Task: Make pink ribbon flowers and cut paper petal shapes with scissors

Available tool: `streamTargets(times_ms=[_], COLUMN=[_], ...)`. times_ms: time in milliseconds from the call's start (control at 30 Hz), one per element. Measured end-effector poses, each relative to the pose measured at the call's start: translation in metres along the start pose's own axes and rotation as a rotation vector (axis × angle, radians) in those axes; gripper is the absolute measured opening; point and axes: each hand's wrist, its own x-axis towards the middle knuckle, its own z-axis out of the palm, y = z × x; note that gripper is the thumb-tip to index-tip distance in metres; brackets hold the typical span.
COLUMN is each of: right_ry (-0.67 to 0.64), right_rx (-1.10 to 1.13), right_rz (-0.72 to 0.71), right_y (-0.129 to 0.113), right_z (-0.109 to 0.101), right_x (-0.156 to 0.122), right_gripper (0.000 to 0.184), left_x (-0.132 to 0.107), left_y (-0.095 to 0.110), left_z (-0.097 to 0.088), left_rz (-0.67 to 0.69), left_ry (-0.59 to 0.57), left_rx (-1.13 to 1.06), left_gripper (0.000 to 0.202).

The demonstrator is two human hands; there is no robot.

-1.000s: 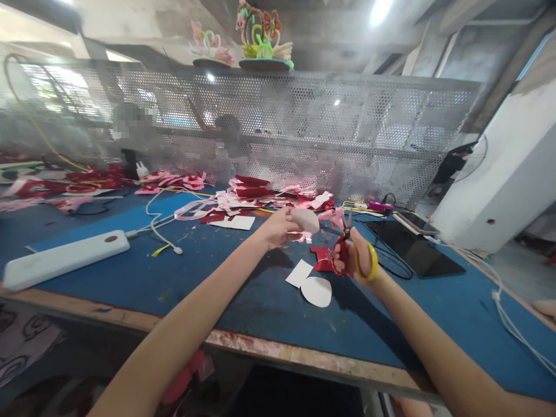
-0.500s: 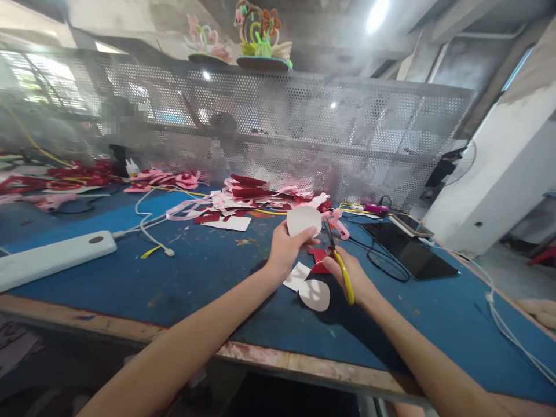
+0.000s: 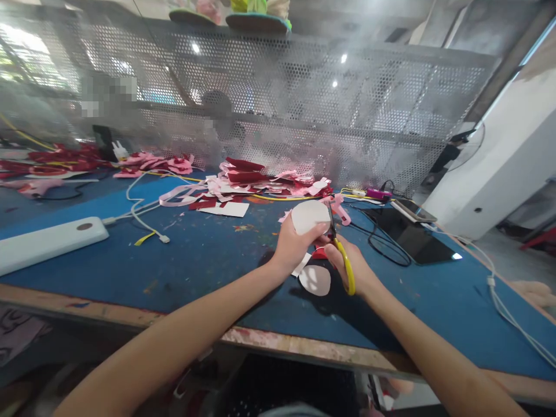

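Observation:
My left hand (image 3: 292, 240) pinches a rounded white piece of paper or felt (image 3: 309, 217), its thumb lying across the front. Yellow-handled scissors (image 3: 346, 263) are gripped in my right hand (image 3: 354, 260). Their dark blades stand upright against the right edge of the white piece; whether they are parted is hard to see. Below the hands, a second rounded white piece (image 3: 315, 280) lies on the blue tabletop. Beside it are a small white scrap (image 3: 300, 265) and a red scrap (image 3: 319, 253), both partly covered by my hands.
Behind the hands are a pink glue gun (image 3: 340, 209) and a heap of pink, red and white cut pieces (image 3: 260, 182). A black tablet (image 3: 410, 234) lies at right with cables. A long white device (image 3: 52, 243) is at left. A perforated metal screen (image 3: 278, 110) borders the back.
The white piece has moved right against the scissor blades, which were just apart from it before. My view has tilted downward a little.

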Motion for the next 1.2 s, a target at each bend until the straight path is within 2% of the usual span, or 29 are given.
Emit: streamTargets(times_ms=[167,367,733,867,967,1133,1200], right_ry=[0.013,0.068,0.078,0.106,0.078,-0.035,-0.049], right_rx=[-0.164,-0.34,-0.514,-0.503,-0.41,-0.173,-0.136], right_rz=[-0.001,-0.026,-0.097,-0.116,-0.104,-0.086,-0.094], right_y=[0.0,-0.006,-0.003,-0.003,-0.004,-0.003,-0.003], right_z=[-0.005,-0.007,-0.022,-0.022,-0.023,-0.024,-0.024], right_x=[-0.002,-0.003,0.001,0.002,0.003,0.002,0.001], right_gripper=[0.05,0.053,0.056,0.055,0.053,0.053,0.055], left_x=[-0.001,0.002,0.002,0.004,0.004,0.002,0.001], left_y=[0.002,-0.004,0.002,0.004,0.006,0.01,0.01], left_z=[0.0,-0.001,0.0,-0.002,-0.004,-0.006,-0.005], left_rz=[0.025,0.05,0.012,0.037,0.065,0.052,0.041], left_ry=[-0.018,-0.025,-0.077,-0.064,-0.032,-0.22,-0.259], left_rx=[0.03,-0.013,-0.076,-0.102,-0.113,0.02,0.028], left_gripper=[0.032,0.04,0.035,0.031,0.028,0.024,0.023])
